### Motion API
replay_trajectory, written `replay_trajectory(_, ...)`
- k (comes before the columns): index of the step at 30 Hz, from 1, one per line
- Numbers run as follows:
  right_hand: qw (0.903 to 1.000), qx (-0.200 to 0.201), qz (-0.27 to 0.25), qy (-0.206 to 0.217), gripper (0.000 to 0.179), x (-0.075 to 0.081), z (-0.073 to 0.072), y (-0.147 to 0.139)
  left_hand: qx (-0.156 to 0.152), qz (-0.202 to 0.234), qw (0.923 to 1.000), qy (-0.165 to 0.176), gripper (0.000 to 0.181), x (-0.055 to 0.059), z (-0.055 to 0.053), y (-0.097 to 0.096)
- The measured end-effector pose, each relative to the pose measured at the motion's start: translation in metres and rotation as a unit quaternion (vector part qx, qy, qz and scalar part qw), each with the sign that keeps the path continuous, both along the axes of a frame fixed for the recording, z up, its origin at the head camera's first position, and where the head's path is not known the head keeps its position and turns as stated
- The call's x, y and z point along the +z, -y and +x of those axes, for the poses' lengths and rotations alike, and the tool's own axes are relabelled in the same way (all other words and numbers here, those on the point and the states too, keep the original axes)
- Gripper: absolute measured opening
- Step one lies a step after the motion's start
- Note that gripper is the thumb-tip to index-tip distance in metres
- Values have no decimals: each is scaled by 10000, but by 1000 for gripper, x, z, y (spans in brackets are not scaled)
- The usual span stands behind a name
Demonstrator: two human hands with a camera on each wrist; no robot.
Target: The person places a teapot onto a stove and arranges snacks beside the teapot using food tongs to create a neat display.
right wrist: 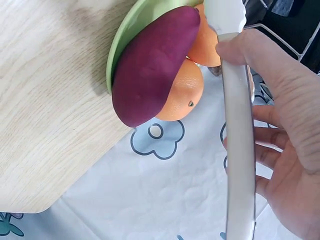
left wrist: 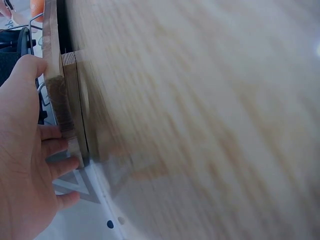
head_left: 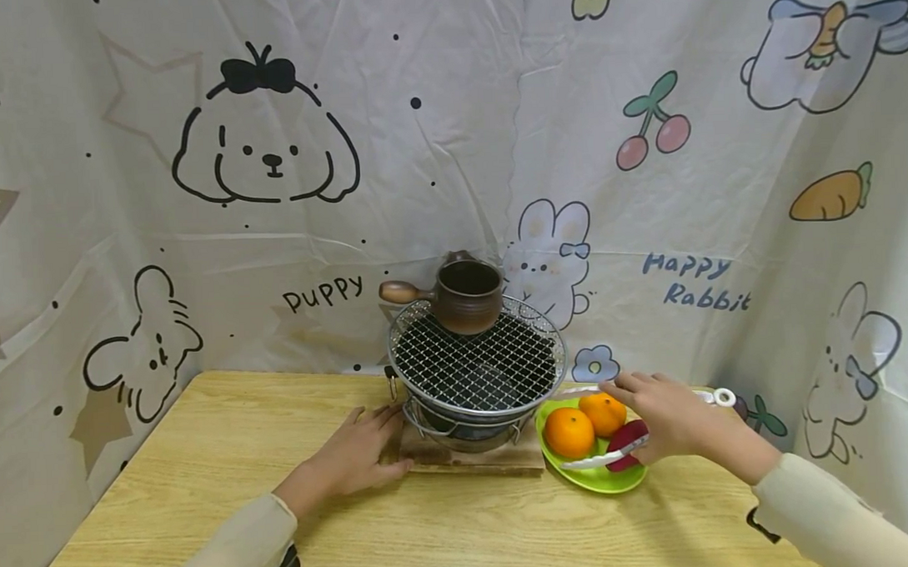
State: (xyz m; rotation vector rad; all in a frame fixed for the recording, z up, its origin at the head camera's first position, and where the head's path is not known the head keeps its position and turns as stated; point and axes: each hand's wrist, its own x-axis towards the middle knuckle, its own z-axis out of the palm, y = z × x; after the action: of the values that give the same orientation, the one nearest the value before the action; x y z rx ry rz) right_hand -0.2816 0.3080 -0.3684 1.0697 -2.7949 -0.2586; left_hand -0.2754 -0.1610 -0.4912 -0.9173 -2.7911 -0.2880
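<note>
My right hand (head_left: 669, 414) grips a pair of metal tongs with white tips (head_left: 599, 460), their arms spread apart over a green plate (head_left: 592, 481). A purple sweet potato (right wrist: 150, 70) lies on that plate beside two oranges (head_left: 569, 432). In the head view the sweet potato is between the tong arms, partly covered by the near one. My left hand (head_left: 358, 454) touches the left end of a wooden board (head_left: 475, 464); in the left wrist view its thumb is on the board's edge and the fingers reach along the side. A small round grill (head_left: 487, 370) stands on the board.
On the grill's wire mesh sits a brown clay pot (head_left: 470, 304), its side handle (head_left: 402, 292) pointing left. The plate is close to the grill's right side. Behind the wooden table (head_left: 463, 533) hangs a printed white cloth (head_left: 434, 134).
</note>
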Motion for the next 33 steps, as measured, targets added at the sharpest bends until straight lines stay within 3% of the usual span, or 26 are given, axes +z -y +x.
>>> replay_trajectory(20, 9997, 57, -4, -237, 97, -9, -1, -2, -40, 42, 9999, -128, 79, -1, 0, -1)
replay_trajectory(33, 9992, 189, -101, -323, 83, -10, 0, 0, -15, 4, 9999, -117, 80, -2, 0, 0)
